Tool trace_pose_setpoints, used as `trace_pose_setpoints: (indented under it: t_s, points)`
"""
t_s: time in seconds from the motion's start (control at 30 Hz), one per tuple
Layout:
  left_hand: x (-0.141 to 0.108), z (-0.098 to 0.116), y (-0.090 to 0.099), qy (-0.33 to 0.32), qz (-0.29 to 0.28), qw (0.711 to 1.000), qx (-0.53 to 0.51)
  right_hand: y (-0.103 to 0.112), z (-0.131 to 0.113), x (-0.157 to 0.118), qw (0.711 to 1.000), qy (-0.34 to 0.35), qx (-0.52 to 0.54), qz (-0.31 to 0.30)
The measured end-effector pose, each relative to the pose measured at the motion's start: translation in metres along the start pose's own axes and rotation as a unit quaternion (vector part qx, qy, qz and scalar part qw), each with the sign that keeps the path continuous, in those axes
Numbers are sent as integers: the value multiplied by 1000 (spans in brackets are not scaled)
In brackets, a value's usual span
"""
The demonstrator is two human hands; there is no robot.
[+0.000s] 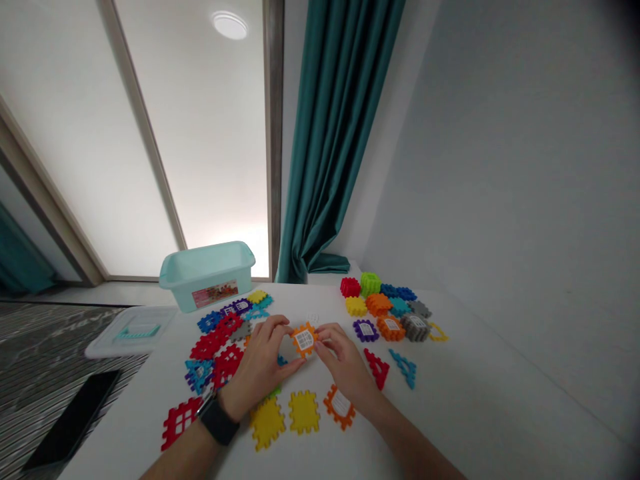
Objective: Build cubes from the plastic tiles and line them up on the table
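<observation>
An orange notched building tile (304, 340) with a white grid window is held up between both hands, over the middle of the white table. My left hand (263, 357), with a dark watch on its wrist, has its fingertips at the tile's left edge and its thumb below. At the right edge, my right hand (347, 367) pinches the same tile between thumb and fingers. In front of my hands lie two yellow square tiles (304, 412) and another orange windowed tile (345, 417), partly under my right wrist. Part of a green piece shows by my left wrist.
Red tiles (210, 345) and blue ones spread on the left. Sorted stacks, including an orange stack (379, 304), stand back right, near a red triangle (377, 369) and blue triangle (404, 368). Behind is a mint bin (210, 270); a clear lid (130, 331) lies left.
</observation>
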State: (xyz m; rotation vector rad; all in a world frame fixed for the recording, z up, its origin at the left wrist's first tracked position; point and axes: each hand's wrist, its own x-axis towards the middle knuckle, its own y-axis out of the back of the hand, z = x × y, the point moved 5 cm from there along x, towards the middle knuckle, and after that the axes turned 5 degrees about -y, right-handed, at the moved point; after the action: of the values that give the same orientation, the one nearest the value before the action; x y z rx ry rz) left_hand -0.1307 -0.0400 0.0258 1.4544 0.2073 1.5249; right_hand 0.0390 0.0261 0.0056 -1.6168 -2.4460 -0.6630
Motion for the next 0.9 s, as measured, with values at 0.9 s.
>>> trace_pose_setpoints:
  t_s: [0.9]
  points:
    - [4, -10, 9, -34, -15, 999, 31, 9, -26, -10, 948, 223, -229, -11]
